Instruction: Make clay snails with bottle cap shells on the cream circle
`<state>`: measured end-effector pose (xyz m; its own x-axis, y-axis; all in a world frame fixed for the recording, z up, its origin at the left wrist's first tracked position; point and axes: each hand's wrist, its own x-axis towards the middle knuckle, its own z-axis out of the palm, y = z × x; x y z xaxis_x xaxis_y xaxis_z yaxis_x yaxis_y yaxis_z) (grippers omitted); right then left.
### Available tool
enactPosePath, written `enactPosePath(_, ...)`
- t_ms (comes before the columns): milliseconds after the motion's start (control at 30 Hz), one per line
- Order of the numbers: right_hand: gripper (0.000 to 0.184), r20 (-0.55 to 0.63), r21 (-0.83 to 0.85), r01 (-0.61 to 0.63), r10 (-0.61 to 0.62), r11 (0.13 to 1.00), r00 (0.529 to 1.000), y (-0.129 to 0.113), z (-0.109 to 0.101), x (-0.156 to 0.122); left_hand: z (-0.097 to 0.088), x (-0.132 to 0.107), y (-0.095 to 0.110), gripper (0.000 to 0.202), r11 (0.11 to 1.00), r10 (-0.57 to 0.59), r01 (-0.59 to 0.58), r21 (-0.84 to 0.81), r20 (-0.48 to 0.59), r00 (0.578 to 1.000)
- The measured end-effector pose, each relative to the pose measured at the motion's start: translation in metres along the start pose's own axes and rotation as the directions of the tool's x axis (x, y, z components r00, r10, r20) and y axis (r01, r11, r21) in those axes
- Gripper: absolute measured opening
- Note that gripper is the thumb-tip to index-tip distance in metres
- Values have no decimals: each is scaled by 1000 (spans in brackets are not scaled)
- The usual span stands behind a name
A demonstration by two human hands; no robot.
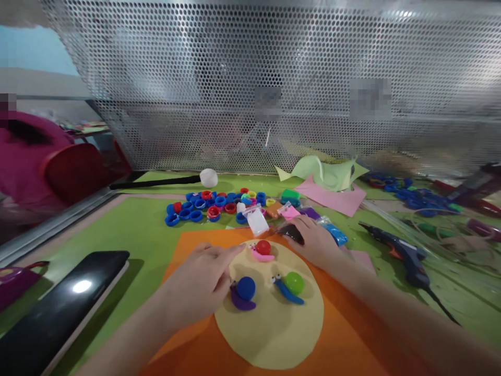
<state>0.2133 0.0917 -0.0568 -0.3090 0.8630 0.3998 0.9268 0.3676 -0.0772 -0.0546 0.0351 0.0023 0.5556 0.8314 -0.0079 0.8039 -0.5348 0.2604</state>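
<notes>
A pale yellow paper circle (270, 334) lies on an orange sheet (344, 334). On it sit a snail with a red bottle-cap shell and pink clay body (262, 250), a snail with a blue cap and purple body (243, 293), and a snail with a green cap and blue body (291, 286). My left hand (203, 279) rests at the circle's left edge, index finger stretched toward the pink snail, other fingers partly curled, holding nothing visible. My right hand (313, 240) has its thumb and fingers around a dark clay packet (293, 233) beyond the circle.
Several bottle caps (213, 212) and clay packets, one white (257, 221), lie behind the circle. A glue gun (407, 256) with its cord is at right. A black phone-like device (66, 308) lies at left. Crumpled green paper (324, 172) stands before a perforated metal panel (235, 78).
</notes>
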Motion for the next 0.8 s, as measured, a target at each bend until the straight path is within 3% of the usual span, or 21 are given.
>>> enactPosePath(533,34,11,-8,-18,18,1000,1000,-3,-2,1,-1,0,0,53,1000,-10,10,-5,-10,1000)
enactPosePath(800,37,18,6,-8,8,1000,1000,-2,-2,1,-2,-7,4,51,994,99,-102,-34,-72,992)
